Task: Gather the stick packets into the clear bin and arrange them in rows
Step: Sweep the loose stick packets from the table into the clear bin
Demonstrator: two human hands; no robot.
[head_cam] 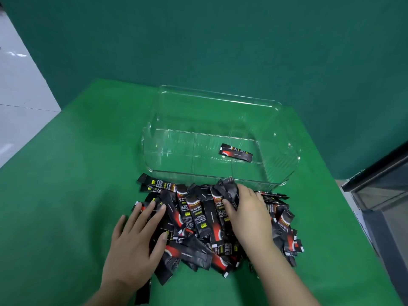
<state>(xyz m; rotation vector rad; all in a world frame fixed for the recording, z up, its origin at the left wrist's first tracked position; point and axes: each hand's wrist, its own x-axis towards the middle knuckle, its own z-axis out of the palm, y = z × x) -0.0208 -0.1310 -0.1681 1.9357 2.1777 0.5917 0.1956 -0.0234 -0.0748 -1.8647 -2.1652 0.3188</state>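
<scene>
- Clear plastic bin (220,129): I count one stick packet (235,152) inside it, toward its right; no rows yet.
- Black-and-red packet pile (198,221): loose, criss-crossed, just in front of the bin; I judge nearly all the gathering remains.
- Left hand (134,246): spread flat on the pile's left edge.
- Right hand (247,215): fingers curled around several packets nearest the bin.

Clear bin (220,138), upper centre of the frame: transparent hard plastic, glossy, with bright glints along rim and ribbed walls. Stick packets (198,219), lower centre: black film with red and yellow print, shiny and creased; one packet (235,152) of the same film lies inside the bin. Tabletop cover (77,195): green, matt, smooth. Backdrop (220,40), upper frame: darker green, matt.
</scene>
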